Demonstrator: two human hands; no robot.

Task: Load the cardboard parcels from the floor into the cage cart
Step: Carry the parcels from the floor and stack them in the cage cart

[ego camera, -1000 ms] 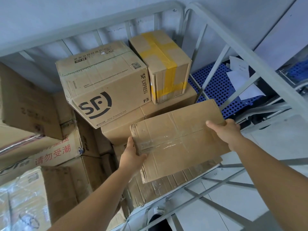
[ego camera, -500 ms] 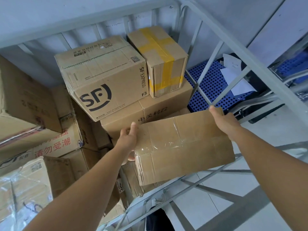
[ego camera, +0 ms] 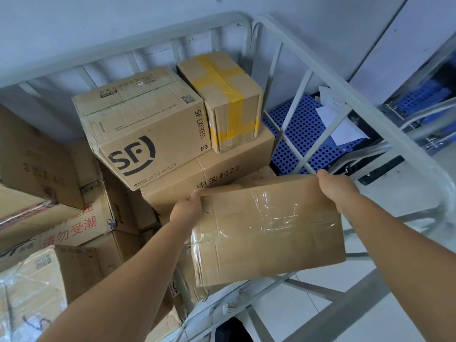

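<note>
I hold a flat brown cardboard parcel (ego camera: 269,230), sealed with clear tape, over the near right corner of the grey cage cart (ego camera: 328,80). My left hand (ego camera: 186,209) grips its far left corner. My right hand (ego camera: 338,188) grips its far right corner. The parcel is tilted, its top face turned toward me. Behind it stand an SF Express box (ego camera: 143,127) and a box with yellow tape (ego camera: 227,99), both on a longer box with Chinese print (ego camera: 217,174).
Several more cardboard boxes (ego camera: 56,218) fill the cart's left side, one wrapped in clear film (ego camera: 27,292). Outside the cart's right bars lie a blue perforated pallet (ego camera: 303,134) with white papers (ego camera: 340,119). White floor tiles (ego camera: 283,307) show below the cart's near rail.
The parcel has moved lower and nearer to me, tipping its top face up. My left hand shifted from the parcel's left side to its far left corner. The view tilted down.
</note>
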